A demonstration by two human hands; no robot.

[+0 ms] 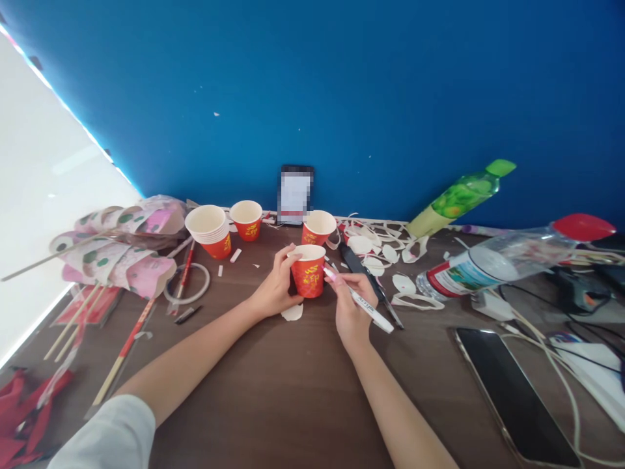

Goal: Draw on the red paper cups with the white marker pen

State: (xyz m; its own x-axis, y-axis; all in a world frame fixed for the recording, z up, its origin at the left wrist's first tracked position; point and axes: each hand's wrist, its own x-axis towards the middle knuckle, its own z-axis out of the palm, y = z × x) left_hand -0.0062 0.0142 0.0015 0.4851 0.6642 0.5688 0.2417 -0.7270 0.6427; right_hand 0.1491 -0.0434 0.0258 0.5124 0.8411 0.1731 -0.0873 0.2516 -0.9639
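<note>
A red paper cup [310, 277] with yellow lettering stands upright on the brown table. Around its left side curl the fingers of my left hand [277, 286], holding it. My right hand [355, 306] grips a white marker [372, 310] with a pink tip, which points at the cup's right side close to the rim. A white paper scrap [292, 313] lies under the cup's front edge, near my left thumb. Just behind stands a second red cup [319, 228], partly hidden by the first.
At the back left are a stack of paper cups [209, 231] and a single cup [246, 220]. A phone [295, 195] leans on the blue wall. Paper cut-offs [375, 244], a green bottle [459, 200], a clear bottle [508, 257] and another phone [515, 394] lie rightward. Wrapped bouquets [117, 260] lie left.
</note>
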